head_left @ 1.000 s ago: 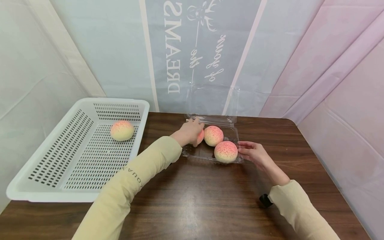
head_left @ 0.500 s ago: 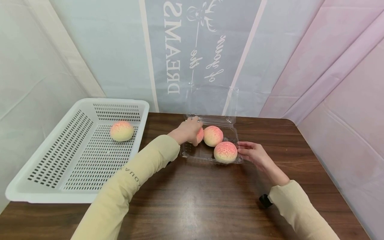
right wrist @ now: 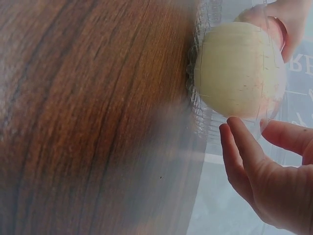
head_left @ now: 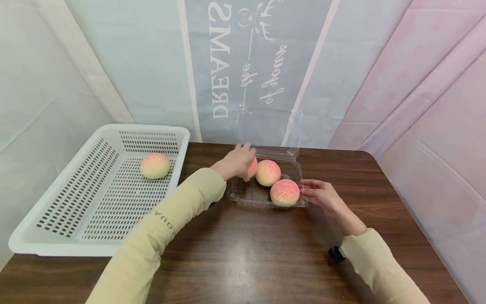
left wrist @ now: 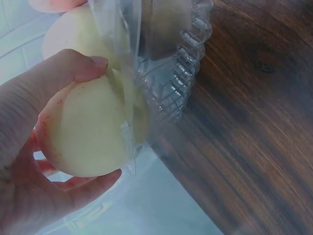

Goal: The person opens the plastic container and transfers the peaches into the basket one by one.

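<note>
the left hand (head_left: 237, 162) grips a round peach (head_left: 252, 168) at the far left of the clear container (head_left: 250, 200), just left of the middle peach (head_left: 268, 173); the right hand (head_left: 322, 195), fingers extended, touches its right side by the near peach (head_left: 284, 193). three peaches here, a fourth peach (head_left: 155, 166) in the one white basket (head_left: 76, 249) at left.

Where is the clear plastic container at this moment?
In the head view, the clear plastic container stands open on the brown table, just right of centre: the left hand is at its left side, the right hand at its right.
</note>
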`<state>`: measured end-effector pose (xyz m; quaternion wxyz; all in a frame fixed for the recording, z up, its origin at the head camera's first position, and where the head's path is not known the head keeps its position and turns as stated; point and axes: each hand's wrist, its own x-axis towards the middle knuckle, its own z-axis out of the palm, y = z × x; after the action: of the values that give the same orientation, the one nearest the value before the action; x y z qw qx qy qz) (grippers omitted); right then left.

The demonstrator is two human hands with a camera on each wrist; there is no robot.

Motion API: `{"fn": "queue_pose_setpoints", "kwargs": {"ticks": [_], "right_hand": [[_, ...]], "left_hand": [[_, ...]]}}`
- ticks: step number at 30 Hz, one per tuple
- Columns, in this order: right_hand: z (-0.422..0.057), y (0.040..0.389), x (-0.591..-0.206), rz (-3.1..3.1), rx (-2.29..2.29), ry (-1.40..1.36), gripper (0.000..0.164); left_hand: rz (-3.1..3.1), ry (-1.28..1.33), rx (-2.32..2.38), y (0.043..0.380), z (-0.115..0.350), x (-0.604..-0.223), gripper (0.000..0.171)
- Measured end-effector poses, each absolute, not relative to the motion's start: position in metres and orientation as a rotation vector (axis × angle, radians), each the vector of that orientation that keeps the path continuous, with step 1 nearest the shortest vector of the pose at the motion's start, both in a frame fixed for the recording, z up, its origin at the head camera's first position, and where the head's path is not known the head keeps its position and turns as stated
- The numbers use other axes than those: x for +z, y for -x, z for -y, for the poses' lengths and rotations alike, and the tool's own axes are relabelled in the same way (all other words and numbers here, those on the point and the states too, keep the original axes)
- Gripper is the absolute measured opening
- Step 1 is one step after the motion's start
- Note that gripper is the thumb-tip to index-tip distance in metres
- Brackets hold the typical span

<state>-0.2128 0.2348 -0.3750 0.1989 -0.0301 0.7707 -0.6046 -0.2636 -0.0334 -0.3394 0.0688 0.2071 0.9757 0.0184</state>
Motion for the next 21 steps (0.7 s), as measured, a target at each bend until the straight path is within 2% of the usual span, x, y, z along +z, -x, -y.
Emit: {"fn": "queue_pose_setpoints", "kwargs": {"ticks": [21], "right_hand": [[-0.2346, 0.2133, -0.3752, -2.132, -1.727, 0.077, 0.051]], "left_hand": [[-2.950, -0.650, 0.071, 0.2653, 0.0370, -0.3315, 0.095]]}}
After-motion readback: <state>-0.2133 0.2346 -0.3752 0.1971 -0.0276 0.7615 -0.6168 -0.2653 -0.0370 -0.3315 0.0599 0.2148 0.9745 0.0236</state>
